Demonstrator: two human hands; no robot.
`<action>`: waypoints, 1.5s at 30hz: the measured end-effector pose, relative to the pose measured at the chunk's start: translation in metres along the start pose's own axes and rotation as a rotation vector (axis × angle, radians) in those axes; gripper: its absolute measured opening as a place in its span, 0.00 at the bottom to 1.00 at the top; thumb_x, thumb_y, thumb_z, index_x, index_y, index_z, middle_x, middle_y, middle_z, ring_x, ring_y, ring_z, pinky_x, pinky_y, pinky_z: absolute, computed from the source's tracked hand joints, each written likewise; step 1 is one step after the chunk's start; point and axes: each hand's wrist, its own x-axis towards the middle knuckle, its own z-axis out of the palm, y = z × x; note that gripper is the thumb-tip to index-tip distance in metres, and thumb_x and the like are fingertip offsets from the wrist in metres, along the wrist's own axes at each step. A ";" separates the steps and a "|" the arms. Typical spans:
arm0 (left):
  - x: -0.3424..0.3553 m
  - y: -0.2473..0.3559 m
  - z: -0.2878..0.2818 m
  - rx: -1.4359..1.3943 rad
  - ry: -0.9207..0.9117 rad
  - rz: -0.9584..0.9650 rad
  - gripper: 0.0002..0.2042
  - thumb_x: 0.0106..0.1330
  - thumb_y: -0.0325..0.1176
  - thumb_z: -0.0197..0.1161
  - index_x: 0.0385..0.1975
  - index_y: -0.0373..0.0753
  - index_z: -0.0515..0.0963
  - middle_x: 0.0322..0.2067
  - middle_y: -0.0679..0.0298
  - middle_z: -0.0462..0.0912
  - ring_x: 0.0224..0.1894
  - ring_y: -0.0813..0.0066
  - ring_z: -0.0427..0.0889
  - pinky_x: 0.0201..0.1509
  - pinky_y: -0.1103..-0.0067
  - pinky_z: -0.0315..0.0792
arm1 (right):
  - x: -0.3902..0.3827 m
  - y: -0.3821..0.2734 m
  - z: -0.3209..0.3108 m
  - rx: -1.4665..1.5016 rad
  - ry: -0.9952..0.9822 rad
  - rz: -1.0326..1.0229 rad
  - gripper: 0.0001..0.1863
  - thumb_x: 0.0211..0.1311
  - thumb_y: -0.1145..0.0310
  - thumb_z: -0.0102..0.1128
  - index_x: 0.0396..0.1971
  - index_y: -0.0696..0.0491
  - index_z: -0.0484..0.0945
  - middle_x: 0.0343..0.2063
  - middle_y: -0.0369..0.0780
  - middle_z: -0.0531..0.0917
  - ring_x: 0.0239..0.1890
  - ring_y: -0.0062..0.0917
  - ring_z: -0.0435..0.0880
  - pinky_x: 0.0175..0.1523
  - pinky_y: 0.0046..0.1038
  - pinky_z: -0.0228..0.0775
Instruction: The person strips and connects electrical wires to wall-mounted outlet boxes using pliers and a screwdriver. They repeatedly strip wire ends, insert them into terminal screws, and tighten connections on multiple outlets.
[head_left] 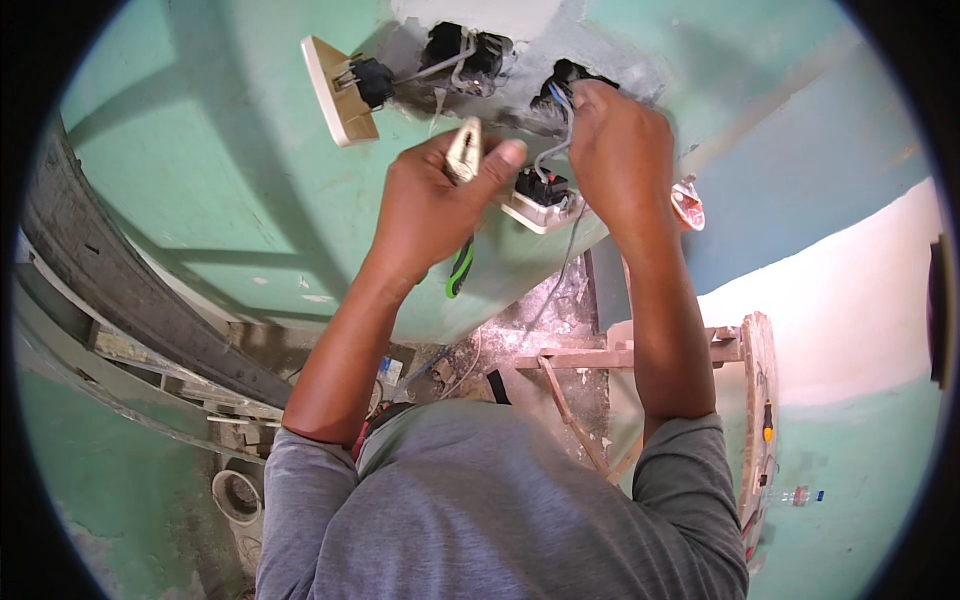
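We see the grey wire (571, 125) running from the mouth of the right-hand wall hole (572, 72) down to a loose socket (543, 192). Our right hand (622, 150) is curled close beside it; we cannot tell whether its fingers pinch the wire. Our left hand (432, 195) is closed around the pliers (464, 152). Farther left, we see a second socket (338, 95) beside another hole (440, 48).

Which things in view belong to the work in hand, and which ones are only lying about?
Seemingly in the work: pliers in the left hand; grey cable beside the right hand; upper socket plate; lower socket plate.

Apparently just lying about: yellow-handled screwdriver; plastic bottle; bucket.
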 end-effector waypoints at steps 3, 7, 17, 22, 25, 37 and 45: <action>0.004 -0.008 -0.004 -0.067 0.021 -0.024 0.26 0.73 0.58 0.68 0.44 0.35 0.86 0.31 0.66 0.87 0.30 0.86 0.79 0.31 0.82 0.73 | -0.006 0.000 0.006 -0.040 0.040 -0.018 0.08 0.68 0.71 0.58 0.41 0.57 0.84 0.31 0.50 0.88 0.37 0.52 0.87 0.45 0.50 0.78; -0.001 -0.003 -0.006 -0.229 0.021 -0.085 0.31 0.75 0.64 0.61 0.43 0.34 0.84 0.33 0.65 0.83 0.31 0.83 0.77 0.32 0.81 0.73 | -0.015 -0.008 -0.018 -0.044 -0.043 0.029 0.14 0.70 0.67 0.60 0.51 0.56 0.83 0.34 0.50 0.88 0.39 0.50 0.87 0.45 0.49 0.78; -0.010 0.015 0.000 -0.463 -0.032 -0.149 0.29 0.80 0.60 0.54 0.49 0.34 0.83 0.37 0.68 0.78 0.33 0.83 0.75 0.38 0.83 0.72 | -0.108 -0.087 -0.051 0.611 -0.271 0.196 0.35 0.66 0.60 0.73 0.63 0.65 0.66 0.48 0.53 0.78 0.38 0.37 0.84 0.40 0.38 0.77; -0.016 0.030 0.005 -0.536 -0.054 -0.225 0.25 0.81 0.55 0.56 0.53 0.35 0.81 0.39 0.68 0.79 0.34 0.81 0.76 0.39 0.82 0.73 | -0.116 -0.084 -0.041 0.930 -0.447 0.398 0.26 0.67 0.69 0.71 0.57 0.60 0.67 0.38 0.42 0.80 0.35 0.23 0.83 0.33 0.29 0.75; -0.017 0.032 0.003 -0.610 -0.079 -0.249 0.22 0.81 0.51 0.58 0.55 0.36 0.79 0.41 0.67 0.81 0.34 0.80 0.78 0.41 0.82 0.75 | -0.101 -0.088 -0.052 1.195 -0.610 0.592 0.19 0.67 0.71 0.66 0.52 0.60 0.69 0.36 0.39 0.80 0.33 0.21 0.83 0.32 0.27 0.74; -0.037 0.030 -0.025 -0.545 -0.329 -0.167 0.15 0.81 0.41 0.58 0.53 0.34 0.80 0.41 0.66 0.86 0.39 0.80 0.85 0.44 0.81 0.81 | -0.070 -0.085 -0.055 1.846 -0.499 0.853 0.29 0.66 0.77 0.56 0.67 0.62 0.68 0.49 0.42 0.80 0.52 0.31 0.82 0.55 0.44 0.84; -0.004 0.019 -0.016 -0.540 -0.330 -0.157 0.20 0.82 0.48 0.56 0.48 0.36 0.83 0.41 0.66 0.87 0.39 0.81 0.83 0.42 0.81 0.79 | -0.043 -0.065 -0.041 1.811 -0.518 0.740 0.14 0.69 0.74 0.57 0.52 0.58 0.78 0.48 0.38 0.81 0.50 0.28 0.82 0.54 0.43 0.82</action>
